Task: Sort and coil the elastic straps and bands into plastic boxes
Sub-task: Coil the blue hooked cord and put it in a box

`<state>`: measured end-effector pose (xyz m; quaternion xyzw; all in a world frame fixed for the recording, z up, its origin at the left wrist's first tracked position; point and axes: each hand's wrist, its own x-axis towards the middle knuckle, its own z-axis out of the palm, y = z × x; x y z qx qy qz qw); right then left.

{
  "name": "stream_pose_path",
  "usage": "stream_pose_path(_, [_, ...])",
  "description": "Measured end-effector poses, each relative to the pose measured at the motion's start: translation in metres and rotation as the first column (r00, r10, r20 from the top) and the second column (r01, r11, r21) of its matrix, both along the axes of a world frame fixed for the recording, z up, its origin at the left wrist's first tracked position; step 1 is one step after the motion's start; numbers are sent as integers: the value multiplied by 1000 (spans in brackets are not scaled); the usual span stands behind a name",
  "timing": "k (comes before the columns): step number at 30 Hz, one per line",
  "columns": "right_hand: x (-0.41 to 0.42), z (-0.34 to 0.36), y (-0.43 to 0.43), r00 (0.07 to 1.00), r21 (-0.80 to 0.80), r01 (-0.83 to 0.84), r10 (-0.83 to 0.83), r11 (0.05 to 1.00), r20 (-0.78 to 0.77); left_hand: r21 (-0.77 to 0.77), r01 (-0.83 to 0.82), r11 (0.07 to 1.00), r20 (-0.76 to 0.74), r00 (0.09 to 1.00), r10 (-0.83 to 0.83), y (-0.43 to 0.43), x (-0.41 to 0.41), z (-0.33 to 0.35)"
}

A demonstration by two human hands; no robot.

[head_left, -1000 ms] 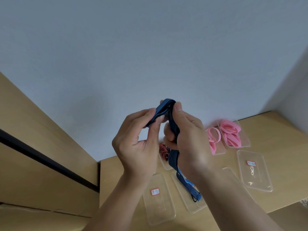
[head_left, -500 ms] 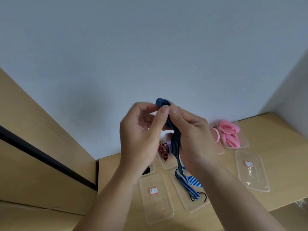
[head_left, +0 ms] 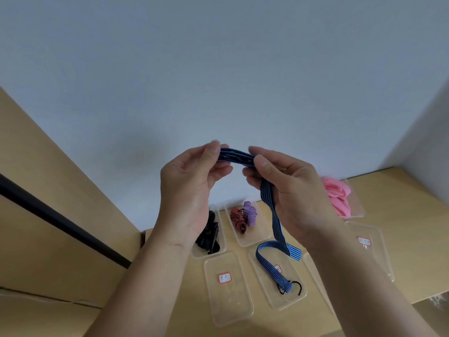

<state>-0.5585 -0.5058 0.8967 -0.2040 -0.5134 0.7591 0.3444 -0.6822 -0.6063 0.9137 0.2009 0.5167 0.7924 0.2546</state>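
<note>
Desk (head_left: 422, 229): pale wood, set against a plain wall, carrying two rows of clear plastic boxes.

Boxes, back row: one with black pieces (head_left: 194, 254), one with a red coil and a purple coil (head_left: 255, 242), and one with pink bands (head_left: 357, 207). Front row: an empty labelled box (head_left: 227, 302) and the box under the strap's tail (head_left: 274, 302).

Left hand (head_left: 187, 188): raised above the desk, thumb and fingers pinching one end of a short folded run of the blue striped strap (head_left: 237, 158).

Right hand (head_left: 291, 190): pinches the other end of that run. The strap then drops across its palm.

Strap: the folded part is held in the air between the hands. The tail hangs down, bends once and ends in the front box.

Hook (head_left: 297, 288): black, on the tail's end, lying in that box.

Handling, as judged: flat woven elastic, light and limp, with no shape of its own. Folded layers will likely spring apart if the pinch slackens. The ribbed face should give fair grip. The hook is the only stiff, weighty part and may swing or catch on a box rim. Best hold is across the flat faces, through all layers of the fold, with the other hand feeding the tail close above the hook.
</note>
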Motion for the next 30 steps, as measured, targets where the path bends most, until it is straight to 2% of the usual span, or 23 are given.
stream_pose_path(3, [2,5,4,997,-23,70,-70,997,-27,-82,139,987,-62,988,-145,-5,-4,0])
stream_pose_path(5, [3,6,7,996,26,92,-92,995,-14,-177,220,959,-150,957,-247,-7,-8,1])
stream_pose_path(11, [3,14,7,987,161,158,-152,974,-47,-276,247,929,-342,878,-335,-3,-12,10])
stream_pose_path(16, [0,17,3,976,202,187,-159,961,-146,-200,231,952,-481,824,-301,11,-2,16])
stream_pose_path(21, [1,21,1,963,125,201,-173,972,-209,-130,180,975,-581,783,-222,19,9,16])
stream_pose_path(23, [1,21,1,965,126,213,-188,969,-182,-115,164,980,-588,783,-200,21,14,15])
stream_pose_path(27, [5,17,-3,981,218,190,-192,957,-14,-31,98,995,-468,878,-101,25,16,19])
stream_pose_path(30, [8,14,-4,986,236,155,-165,959,24,13,33,999,-442,896,-24,28,13,23])
